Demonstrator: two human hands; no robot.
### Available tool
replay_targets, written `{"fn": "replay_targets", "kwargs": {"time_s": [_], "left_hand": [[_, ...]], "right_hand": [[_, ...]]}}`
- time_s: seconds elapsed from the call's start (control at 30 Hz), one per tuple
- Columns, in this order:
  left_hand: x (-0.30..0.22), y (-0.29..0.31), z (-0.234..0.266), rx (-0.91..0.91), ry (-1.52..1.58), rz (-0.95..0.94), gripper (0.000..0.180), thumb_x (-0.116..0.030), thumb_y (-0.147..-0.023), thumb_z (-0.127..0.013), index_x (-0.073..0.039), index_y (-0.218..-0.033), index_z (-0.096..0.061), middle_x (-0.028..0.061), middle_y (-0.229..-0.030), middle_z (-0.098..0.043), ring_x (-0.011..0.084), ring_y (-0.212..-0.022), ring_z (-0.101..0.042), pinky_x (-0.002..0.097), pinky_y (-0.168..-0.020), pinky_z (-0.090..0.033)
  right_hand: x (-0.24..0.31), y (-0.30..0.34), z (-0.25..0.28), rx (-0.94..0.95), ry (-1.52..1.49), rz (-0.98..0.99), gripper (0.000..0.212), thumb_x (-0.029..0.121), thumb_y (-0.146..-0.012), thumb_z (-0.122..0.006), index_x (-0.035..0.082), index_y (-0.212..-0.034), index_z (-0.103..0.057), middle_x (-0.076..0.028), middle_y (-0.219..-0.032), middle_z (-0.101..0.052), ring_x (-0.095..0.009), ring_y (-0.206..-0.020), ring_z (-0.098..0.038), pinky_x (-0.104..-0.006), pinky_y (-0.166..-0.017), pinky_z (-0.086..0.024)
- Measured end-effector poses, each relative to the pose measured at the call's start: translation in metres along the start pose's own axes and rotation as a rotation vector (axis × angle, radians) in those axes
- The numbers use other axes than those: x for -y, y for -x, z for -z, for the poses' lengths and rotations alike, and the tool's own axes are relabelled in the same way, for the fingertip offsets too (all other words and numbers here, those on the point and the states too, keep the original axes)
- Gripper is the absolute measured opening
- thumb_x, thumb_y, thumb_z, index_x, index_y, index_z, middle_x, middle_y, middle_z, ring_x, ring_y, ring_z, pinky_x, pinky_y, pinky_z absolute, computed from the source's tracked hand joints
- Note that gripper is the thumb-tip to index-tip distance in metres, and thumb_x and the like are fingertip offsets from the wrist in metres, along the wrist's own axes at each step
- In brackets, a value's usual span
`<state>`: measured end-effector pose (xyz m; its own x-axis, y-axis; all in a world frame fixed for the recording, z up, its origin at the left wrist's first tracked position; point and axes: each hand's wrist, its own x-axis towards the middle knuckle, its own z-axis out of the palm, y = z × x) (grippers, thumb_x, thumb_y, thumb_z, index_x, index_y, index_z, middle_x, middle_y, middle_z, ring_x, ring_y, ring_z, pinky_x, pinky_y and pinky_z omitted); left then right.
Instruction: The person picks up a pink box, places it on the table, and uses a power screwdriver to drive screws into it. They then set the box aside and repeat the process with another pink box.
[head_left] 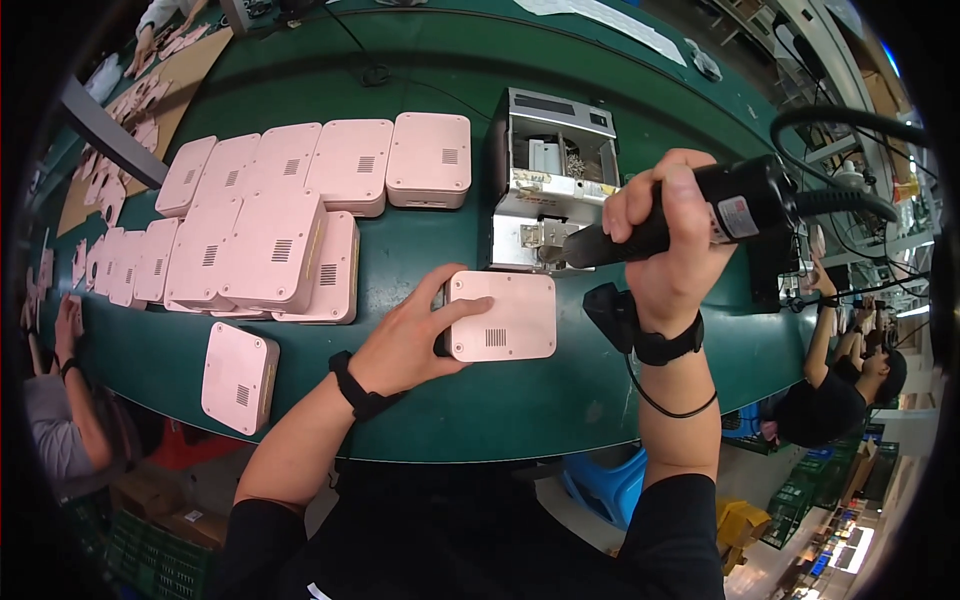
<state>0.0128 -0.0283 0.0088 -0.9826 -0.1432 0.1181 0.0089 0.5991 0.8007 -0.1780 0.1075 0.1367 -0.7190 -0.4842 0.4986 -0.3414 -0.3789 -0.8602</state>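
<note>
My left hand (405,335) grips the left edge of a pale pink plastic case (518,312), its fingers over the edge and one fingertip on the top face. The case lies flat on the green table, with a block of vent slots and screw holes facing up. My right hand (678,235) is wrapped around a black electric screwdriver (745,205), tilted with its nose to the left. The nose is at the metal pickup block of a screw feeder (555,185), whose open tray holds small loose parts. The exact contact of the bit is hidden.
Several similar pink cases (430,155) stand in rows and stacks to the left, and one case (240,375) lies apart at the front left. A thick black cable (850,120) runs from the screwdriver. Co-workers sit at both ends of the green table (480,420).
</note>
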Motion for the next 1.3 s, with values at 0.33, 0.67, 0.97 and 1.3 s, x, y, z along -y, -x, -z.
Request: {"fn": "replay_targets", "kwargs": {"time_s": [0.33, 0.67, 0.97, 1.3], "left_hand": [[0.005, 0.004, -0.003, -0.026, -0.005, -0.063, 0.069, -0.009, -0.065, -0.083, -0.02, -0.128, -0.059, 0.0135, -0.143, -0.038, 0.0377, -0.121, -0.054, 0.0416, -0.097, -0.052], [0.006, 0.01, -0.007, -0.026, 0.042, -0.016, 0.068, -0.008, -0.065, -0.085, -0.018, -0.127, -0.06, 0.014, -0.144, -0.038, 0.0375, -0.127, -0.05, 0.0404, -0.103, -0.048], [0.008, 0.005, -0.005, -0.045, 0.014, -0.058, 0.069, -0.006, -0.064, -0.085, -0.018, -0.127, -0.06, 0.0146, -0.143, -0.039, 0.0373, -0.125, -0.052, 0.0398, -0.104, -0.048], [0.001, 0.007, -0.007, -0.063, -0.006, -0.063, 0.074, -0.005, -0.061, -0.085, -0.021, -0.128, -0.058, 0.0138, -0.141, -0.039, 0.0378, -0.122, -0.053, 0.0414, -0.098, -0.051]], "right_hand": [[-0.001, -0.003, -0.004, -0.027, 0.003, 0.017, 0.019, 0.02, -0.094, -0.057, 0.002, -0.094, -0.052, -0.009, -0.063, -0.051, -0.018, -0.05, -0.049, -0.0334, -0.051, -0.044], [0.014, 0.023, 0.013, -0.018, -0.118, -0.139, 0.021, 0.024, -0.095, -0.056, 0.004, -0.097, -0.05, -0.007, -0.065, -0.049, -0.016, -0.051, -0.048, -0.0333, -0.054, -0.044], [0.026, 0.081, 0.031, 0.043, -0.115, -0.131, 0.026, 0.029, -0.095, -0.054, 0.006, -0.103, -0.045, -0.006, -0.068, -0.05, -0.015, -0.052, -0.047, -0.0325, -0.056, -0.044], [0.01, 0.099, 0.025, -0.025, -0.104, -0.157, 0.029, 0.026, -0.091, -0.061, 0.005, -0.099, -0.043, -0.007, -0.065, -0.049, -0.015, -0.052, -0.047, -0.0316, -0.053, -0.044]]}}
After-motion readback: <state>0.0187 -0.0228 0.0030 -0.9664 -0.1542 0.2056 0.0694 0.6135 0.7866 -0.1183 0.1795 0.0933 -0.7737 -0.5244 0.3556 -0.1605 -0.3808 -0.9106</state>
